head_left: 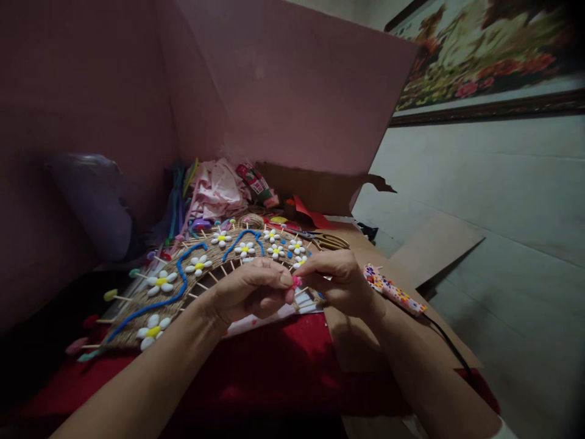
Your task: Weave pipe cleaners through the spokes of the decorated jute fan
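Close together above the near edge of the craft piece, my two hands pinch at a small bright pink piece (297,281), too small to name more closely. My left hand (258,285) has thumb and forefinger closed on its left side. My right hand (340,279) is closed with its fingertips at the right side of it. Behind and below lies an arch-shaped craft piece wound with brown twine (137,323). White flowers with yellow centres (153,331), a wavy blue strip (185,280) and sticks with coloured tips (112,296) decorate it.
Gold-handled scissors (331,242) lie behind my right hand. A flower-patterned tool with a black cord (395,291) rests on cardboard (439,341) at the right. Pink crumpled material (219,189) and red paper (313,214) are at the back. Red cloth (274,366) covers the near side.
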{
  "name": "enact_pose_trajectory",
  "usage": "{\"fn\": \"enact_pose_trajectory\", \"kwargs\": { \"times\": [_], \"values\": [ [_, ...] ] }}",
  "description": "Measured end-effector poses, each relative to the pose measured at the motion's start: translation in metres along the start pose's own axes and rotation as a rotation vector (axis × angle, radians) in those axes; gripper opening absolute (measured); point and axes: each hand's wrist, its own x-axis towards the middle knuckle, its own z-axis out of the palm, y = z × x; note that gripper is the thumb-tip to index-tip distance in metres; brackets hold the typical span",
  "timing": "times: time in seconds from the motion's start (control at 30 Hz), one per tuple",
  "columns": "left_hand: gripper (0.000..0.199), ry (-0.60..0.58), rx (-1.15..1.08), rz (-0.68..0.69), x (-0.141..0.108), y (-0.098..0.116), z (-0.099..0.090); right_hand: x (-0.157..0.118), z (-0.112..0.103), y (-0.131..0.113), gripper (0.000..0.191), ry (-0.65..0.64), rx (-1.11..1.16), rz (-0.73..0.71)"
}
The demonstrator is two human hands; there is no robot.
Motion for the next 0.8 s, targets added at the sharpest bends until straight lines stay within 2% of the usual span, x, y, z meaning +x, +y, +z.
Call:
{"fn": "enact_pose_trajectory", "kwargs": {
  "times": [0.1,0.17,0.23,0.33,0.43,0.5,0.67,0.8],
  "values": [
    [0.020,0.096,0.026,0.115,0.004,-0.001,0.003,0.000,-0.003,-0.002,0.011,-0.028,-0.103,0.046],
    [0.019,0.128,0.031,0.187,0.006,-0.002,0.006,-0.003,-0.002,-0.003,0.009,0.018,-0.127,0.088],
    [0.019,0.112,-0.002,0.198,0.006,-0.003,0.008,-0.007,0.001,-0.005,0.009,0.078,-0.112,0.116],
    [0.020,0.078,-0.072,0.138,0.005,-0.003,0.009,-0.012,0.006,-0.010,0.015,0.107,-0.204,0.070],
    [0.022,0.076,-0.038,0.110,0.003,-0.004,0.007,-0.014,0.007,-0.016,0.020,0.046,-0.447,-0.003],
    [0.025,0.111,0.065,0.159,0.004,-0.004,0.006,-0.013,0.004,-0.018,0.023,0.002,-0.559,-0.017],
    [0.032,0.275,0.348,0.255,0.009,-0.006,0.007,-0.005,-0.006,-0.016,0.023,-0.170,-0.642,-0.046],
    [0.026,0.388,0.501,0.334,0.010,-0.005,0.011,0.002,-0.012,-0.014,0.017,-0.286,-0.732,-0.049]
  ]
}}
